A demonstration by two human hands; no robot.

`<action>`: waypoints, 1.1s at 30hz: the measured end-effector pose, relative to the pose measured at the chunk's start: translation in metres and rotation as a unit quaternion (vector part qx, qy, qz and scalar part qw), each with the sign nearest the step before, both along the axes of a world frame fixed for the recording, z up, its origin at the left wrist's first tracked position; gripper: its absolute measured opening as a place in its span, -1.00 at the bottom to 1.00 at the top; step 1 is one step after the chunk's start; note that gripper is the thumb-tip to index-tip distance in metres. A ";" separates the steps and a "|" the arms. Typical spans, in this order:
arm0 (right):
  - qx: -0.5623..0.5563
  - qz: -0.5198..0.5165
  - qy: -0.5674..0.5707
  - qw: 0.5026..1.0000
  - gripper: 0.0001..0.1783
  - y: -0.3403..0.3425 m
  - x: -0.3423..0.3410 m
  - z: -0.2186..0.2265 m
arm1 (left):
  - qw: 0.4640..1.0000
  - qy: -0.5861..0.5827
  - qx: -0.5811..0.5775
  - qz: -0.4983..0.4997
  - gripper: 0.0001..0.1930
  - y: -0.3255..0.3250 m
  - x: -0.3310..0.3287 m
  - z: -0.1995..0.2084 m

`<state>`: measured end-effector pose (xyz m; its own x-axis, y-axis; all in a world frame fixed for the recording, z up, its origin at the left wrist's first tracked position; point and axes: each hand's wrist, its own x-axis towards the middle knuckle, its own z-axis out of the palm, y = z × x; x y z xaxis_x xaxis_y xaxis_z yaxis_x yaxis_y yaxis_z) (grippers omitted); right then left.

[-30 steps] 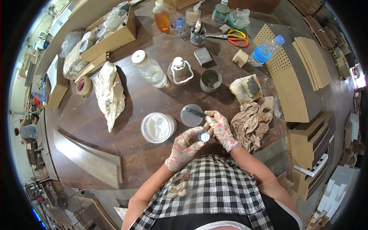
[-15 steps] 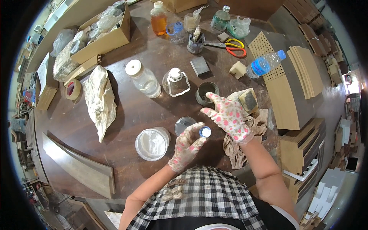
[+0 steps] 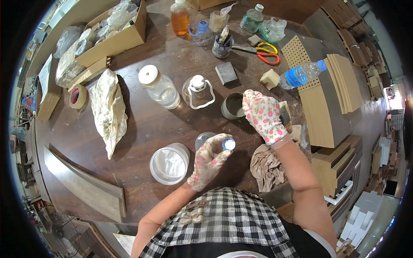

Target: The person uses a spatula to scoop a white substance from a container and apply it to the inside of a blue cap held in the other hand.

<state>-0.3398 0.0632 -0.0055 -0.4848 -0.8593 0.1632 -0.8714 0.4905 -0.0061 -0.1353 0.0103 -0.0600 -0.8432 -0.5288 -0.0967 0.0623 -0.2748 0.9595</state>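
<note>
Both hands wear white gloves with a pink floral print, stained in places. The left hand (image 3: 207, 165), near the middle of the tabletop (image 3: 140, 133), holds a small blue cap (image 3: 229, 144) pinched between thumb and fingers, with something white inside it. The right hand (image 3: 263, 116) is farther away and to the right, fingers bent in, at the right rim of a dark grey cup (image 3: 232, 107). It covers part of that rim, and I cannot tell whether the fingers grip it.

A clear round lid (image 3: 204, 140) lies partly hidden behind the left hand. Just left of that hand stands a clear tub (image 3: 183, 151) with white powder in it. Farther off are a glass jar (image 3: 161, 90) with a white lid and, to its right, a clear bottle (image 3: 194, 95) with a white cap and a looped handle. A dark grey block (image 3: 226, 73) lies on the far side of the cup.

A crumpled brown cloth (image 3: 266, 170) lies nearer than the right hand, beside the right forearm. To the far right are scissors (image 3: 267, 53) with red and yellow handles and a water bottle (image 3: 303, 75) with a blue cap. On the left, a stained whitish cloth (image 3: 108, 112) lies near a roll of tape (image 3: 78, 96).
</note>
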 end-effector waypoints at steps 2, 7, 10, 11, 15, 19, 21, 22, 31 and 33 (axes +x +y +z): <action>0.043 -0.014 -0.016 0.999 -0.89 0.001 -0.007 0.002 | 0.999 0.035 -0.005 -0.008 -0.61 -0.001 -0.004 0.005; 0.058 -0.010 -0.047 0.997 -0.88 0.000 -0.005 0.016 | 0.999 0.041 0.020 0.001 -0.63 -0.004 0.000 0.006; 0.053 -0.020 -0.090 0.994 -0.90 0.008 -0.011 0.007 | 0.999 0.030 0.019 -0.004 -0.62 -0.005 0.000 0.006; 0.052 -0.020 -0.089 0.994 -0.90 0.009 -0.011 0.003 | 1.000 0.016 0.009 -0.014 -0.60 -0.005 0.000 0.006; -0.012 0.000 -0.160 0.987 -0.86 0.012 -0.010 0.003 | 0.999 0.015 -0.030 -0.020 -0.60 -0.003 -0.005 0.006; -0.026 -0.001 -0.246 0.969 -0.87 0.012 -0.009 0.013 | 0.998 0.010 -0.054 0.003 -0.64 -0.006 -0.007 0.000; -0.041 -0.004 -0.295 0.955 -0.86 0.014 -0.009 0.013 | 0.997 -0.011 -0.082 -0.006 -0.62 -0.007 -0.009 -0.001; -0.056 -0.038 -0.367 0.928 -0.85 0.016 -0.008 0.011 | 0.999 -0.003 -0.052 0.001 -0.62 -0.007 -0.012 0.001; -0.324 -0.226 -0.658 0.641 -0.87 0.042 0.013 -0.005 | 0.998 0.010 -0.002 0.056 -0.62 -0.008 -0.036 0.000; -0.323 -0.226 -0.642 0.658 -0.86 0.048 0.016 -0.009 | 0.997 -0.017 0.019 0.067 -0.62 -0.008 -0.040 0.000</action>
